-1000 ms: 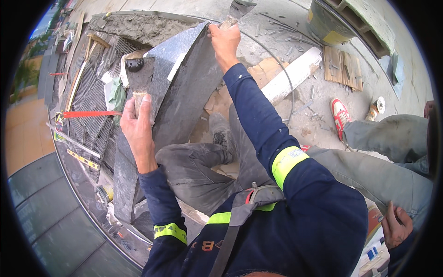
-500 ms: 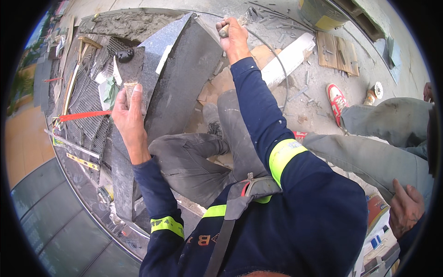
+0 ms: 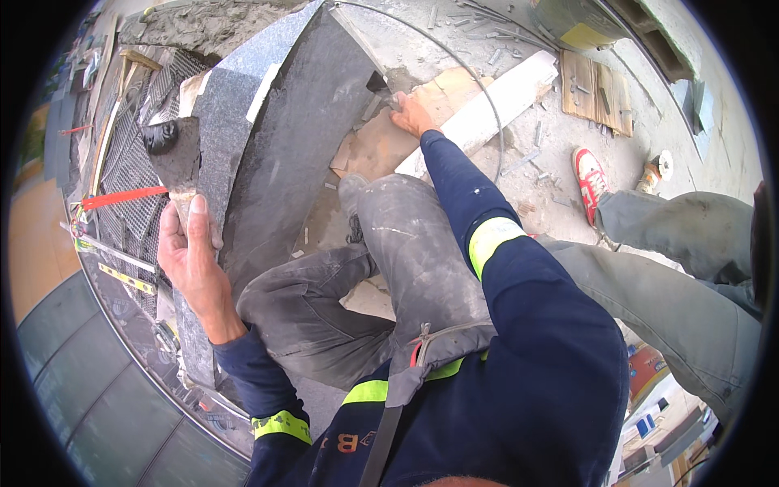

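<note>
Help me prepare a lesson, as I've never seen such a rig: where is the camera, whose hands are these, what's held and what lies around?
There is no robot: these are one person's bare hands. The view comes from the left of two fisheye cameras worn on the head, looking down, so straight edges bend. The left hand holds a flat, grey-bladed tool by its pale handle, with a shiny black lump on the blade. The right hand, out ahead, apparently grips a small dark-bladed tool, mostly hidden. Between the hands is a large dark grey slab. On the ground lie torn brown cardboard and a long white board, crossed by a thin dark cable. Another person in grey trousers is at right.
</note>
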{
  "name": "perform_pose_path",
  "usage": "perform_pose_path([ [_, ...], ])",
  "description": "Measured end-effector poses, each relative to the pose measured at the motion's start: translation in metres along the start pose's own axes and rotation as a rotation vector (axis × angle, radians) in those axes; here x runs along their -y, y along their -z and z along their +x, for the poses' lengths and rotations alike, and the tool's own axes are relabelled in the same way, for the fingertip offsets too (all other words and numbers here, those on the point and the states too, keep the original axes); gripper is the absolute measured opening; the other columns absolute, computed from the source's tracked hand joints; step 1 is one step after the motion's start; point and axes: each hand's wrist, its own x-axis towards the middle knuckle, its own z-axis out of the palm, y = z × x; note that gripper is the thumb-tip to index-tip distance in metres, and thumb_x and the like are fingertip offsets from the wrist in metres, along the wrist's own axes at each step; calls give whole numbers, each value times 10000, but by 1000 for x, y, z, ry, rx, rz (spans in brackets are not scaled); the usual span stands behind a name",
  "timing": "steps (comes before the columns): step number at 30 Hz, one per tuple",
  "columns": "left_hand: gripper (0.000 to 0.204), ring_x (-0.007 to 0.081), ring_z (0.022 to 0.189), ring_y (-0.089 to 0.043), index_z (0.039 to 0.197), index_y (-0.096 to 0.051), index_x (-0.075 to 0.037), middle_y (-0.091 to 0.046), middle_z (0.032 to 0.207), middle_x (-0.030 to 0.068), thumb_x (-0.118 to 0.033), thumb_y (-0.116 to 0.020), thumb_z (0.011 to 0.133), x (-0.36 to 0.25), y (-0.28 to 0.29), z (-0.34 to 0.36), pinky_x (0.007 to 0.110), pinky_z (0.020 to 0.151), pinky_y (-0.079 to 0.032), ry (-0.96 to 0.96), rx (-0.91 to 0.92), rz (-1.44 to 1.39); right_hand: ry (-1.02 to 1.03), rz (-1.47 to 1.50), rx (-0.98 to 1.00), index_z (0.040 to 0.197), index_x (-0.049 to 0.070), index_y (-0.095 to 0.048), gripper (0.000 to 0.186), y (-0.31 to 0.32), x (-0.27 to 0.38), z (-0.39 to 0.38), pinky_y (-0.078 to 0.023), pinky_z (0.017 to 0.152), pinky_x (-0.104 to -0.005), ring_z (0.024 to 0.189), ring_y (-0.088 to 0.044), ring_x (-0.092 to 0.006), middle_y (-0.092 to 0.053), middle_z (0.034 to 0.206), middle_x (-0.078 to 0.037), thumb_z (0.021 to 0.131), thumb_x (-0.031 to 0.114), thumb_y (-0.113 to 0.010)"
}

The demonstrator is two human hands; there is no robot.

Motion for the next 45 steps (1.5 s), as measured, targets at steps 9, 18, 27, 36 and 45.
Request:
perform_pose_path([
  [9,247,57,675,-489,1179,-692,-1,-579,815,-15,-215,-674,1058,14,35,-11,225,582,-356,42,-84,-8,200,-487,150,1263,111,-574,409,60,-36,-82,-548,946,-524,1135,-663,-426,-676,1179,-227,879,196,-683],
  [18,193,8,631,-439,1146,-711,-21,-565,781,-72,-180,-718,1037,23,21,28,204,567,-323,-17,-97,-151,-29,-346,-54,1316,51,-599,456,145,-158,-182,-563,876,-492,1015,-713,-408,-734,1042,-229,879,158,-680],
  [27,208,21,602,-455,1088,-717,-26,-585,779,-55,-224,-735,1026,-6,-11,42,212,537,-311,-6,-96,-177,-52,1010,-317,1064,39,-698,265,144,149,-109,-460,523,-264,586,-549,-88,-656,794,-26,922,246,-782],
  [36,260,31,608,-473,1112,-719,-5,-612,806,-30,-241,-758,1009,-72,-23,23,217,536,-334,13,-48,-137,-30,1271,-370,1019,-24,-666,299,123,267,-42,-495,491,-293,580,-614,-133,-706,836,-86,877,190,-818],
  [45,251,27,632,-492,1154,-712,0,-619,815,-33,-204,-753,1014,-43,-40,43,202,551,-350,-6,22,-242,-64,1493,-590,968,-18,-654,234,92,310,-20,-508,466,-312,566,-636,-166,-696,813,-89,892,131,-817],
])
